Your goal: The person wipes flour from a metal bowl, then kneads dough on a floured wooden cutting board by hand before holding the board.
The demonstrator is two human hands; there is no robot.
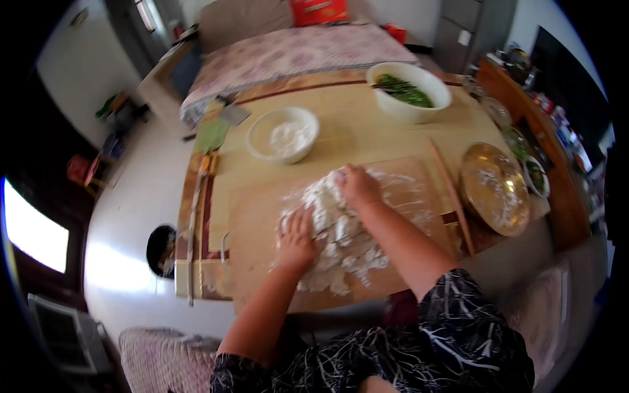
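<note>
Working floury dough [343, 237] in the middle of the board [254, 226]! Best to fold loose crumbs inward and press evenly with the palms. The left hand [298, 241] lies palm down, fingers spread, on the near-left side; the right hand [360, 188] curls over the far edge, though whether it's pinching, I can't tell.

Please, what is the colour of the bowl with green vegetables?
White bowl, seen in the head view.
</note>
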